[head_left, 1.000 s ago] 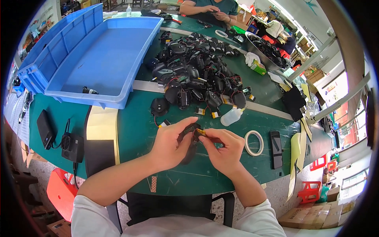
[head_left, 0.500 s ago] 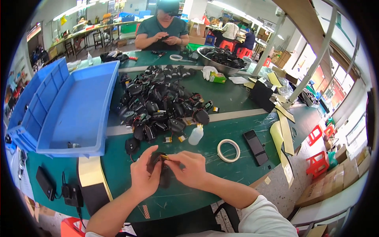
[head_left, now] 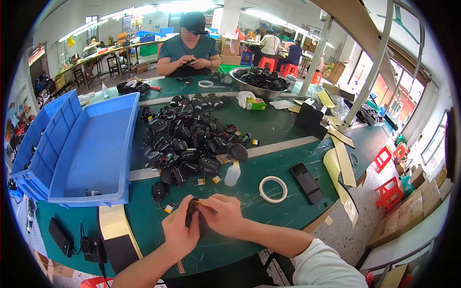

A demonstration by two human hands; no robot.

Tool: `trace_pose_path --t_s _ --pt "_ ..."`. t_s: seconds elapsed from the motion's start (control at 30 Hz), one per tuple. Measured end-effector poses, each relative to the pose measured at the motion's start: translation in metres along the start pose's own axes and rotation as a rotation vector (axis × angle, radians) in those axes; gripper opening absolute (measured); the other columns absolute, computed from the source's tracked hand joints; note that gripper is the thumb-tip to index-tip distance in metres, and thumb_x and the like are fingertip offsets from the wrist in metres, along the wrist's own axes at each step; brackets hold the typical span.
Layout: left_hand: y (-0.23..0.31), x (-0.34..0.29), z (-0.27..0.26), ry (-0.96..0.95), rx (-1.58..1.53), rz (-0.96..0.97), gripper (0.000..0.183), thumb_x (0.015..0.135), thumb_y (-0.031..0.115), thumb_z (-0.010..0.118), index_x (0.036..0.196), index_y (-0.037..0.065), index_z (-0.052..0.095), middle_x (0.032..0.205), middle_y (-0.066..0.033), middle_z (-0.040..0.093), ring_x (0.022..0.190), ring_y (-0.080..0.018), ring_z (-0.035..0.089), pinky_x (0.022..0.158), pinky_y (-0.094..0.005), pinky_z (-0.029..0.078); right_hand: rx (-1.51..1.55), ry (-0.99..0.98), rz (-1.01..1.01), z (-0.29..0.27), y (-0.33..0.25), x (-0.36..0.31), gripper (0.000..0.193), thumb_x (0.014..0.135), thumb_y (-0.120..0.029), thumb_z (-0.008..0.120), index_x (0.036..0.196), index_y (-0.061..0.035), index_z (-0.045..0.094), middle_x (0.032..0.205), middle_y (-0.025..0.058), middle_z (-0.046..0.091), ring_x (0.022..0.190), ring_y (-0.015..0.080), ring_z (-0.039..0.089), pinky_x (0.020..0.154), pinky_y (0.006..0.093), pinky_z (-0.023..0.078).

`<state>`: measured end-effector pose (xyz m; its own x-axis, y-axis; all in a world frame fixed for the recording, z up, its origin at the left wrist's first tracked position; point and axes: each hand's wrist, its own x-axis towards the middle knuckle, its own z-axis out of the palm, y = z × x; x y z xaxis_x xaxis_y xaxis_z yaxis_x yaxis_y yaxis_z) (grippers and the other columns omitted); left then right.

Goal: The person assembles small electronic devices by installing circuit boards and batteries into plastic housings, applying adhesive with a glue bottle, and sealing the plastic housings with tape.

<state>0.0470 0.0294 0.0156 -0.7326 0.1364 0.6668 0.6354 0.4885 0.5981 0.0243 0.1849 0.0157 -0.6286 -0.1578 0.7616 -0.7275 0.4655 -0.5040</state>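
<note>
At lower centre of the frame, the left hand (head_left: 180, 229) is cupped, thumb (head_left: 194, 224) upright, the right hand (head_left: 223, 215) close beside it with fingers (head_left: 209, 203) pinched, both forearms (head_left: 274, 237) bare.

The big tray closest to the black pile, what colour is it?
The tray is blue all over; the head view shows it best.

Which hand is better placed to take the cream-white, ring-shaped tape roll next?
Probably the right hand, nearer the cream-white, ring-shaped tape roll on the green tabletop; the left hand lies farther off. Both are busy at a mostly hidden dark object.
</note>
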Motion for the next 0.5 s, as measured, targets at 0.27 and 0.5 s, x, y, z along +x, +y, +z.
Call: trace_pose_path --t_s 0.27,0.5 --pt "-0.002 0.012 -0.015 -0.151 -0.074 0.092 0.046 0.075 -0.008 0.066 0.12 -0.003 0.056 0.085 -0.0173 0.067 0.072 -0.0307 0.068 0.061 -0.0324 0.053 0.045 -0.075 -0.026 -0.01 0.01 -0.001 0.017 0.076 0.0 0.074 0.09 -0.0041 0.067 0.073 0.0092 0.063 0.053 0.021 0.06 0.046 0.0294 0.046" --pt "-0.012 0.029 -0.026 -0.274 -0.315 -0.055 0.034 0.081 -0.011 0.057 0.112 0.001 0.063 0.093 -0.0142 0.07 0.082 -0.0241 0.071 0.072 -0.0289 0.055 0.341 -0.207 0.203 -0.018 0.018 0.009 0.028 0.071 -0.01 0.085 0.092 -0.0039 0.067 0.079 0.0055 0.068 0.068 0.0114 0.067 0.058 0.0256 0.055"
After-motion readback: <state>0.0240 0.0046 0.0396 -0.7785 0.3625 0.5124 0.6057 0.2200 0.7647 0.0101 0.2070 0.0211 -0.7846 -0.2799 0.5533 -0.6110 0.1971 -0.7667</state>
